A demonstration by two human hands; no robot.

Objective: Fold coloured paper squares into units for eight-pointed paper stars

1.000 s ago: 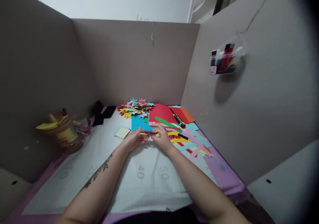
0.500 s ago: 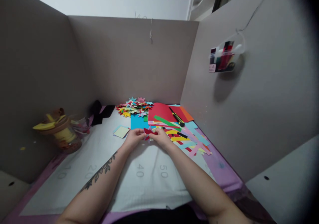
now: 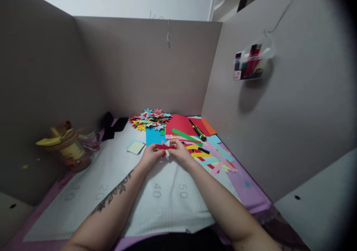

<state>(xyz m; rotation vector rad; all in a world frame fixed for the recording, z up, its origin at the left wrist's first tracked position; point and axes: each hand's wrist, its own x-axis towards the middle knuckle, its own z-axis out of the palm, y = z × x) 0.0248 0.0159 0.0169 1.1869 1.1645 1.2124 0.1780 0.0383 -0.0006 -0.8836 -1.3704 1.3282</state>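
Folded paper star, red with lilac and pale points, sits pinched between both hands over the white mat, which runs from the wrists toward the body, leaving room that way. The left hand is closed, thumb and fingertips gripping one side; the right hand is nearly closed on the opposite side. Half a second ago mostly a tilted red flap showed; now more points spread around the fingers, so the shape looks easier to judge. Paper squares lie just left of the left hand. Loose paper strips crowd the right hand, a tight edge. Beyond the fingertips come a blue sheet, a red sheet, a pile of stars, then the back panel.
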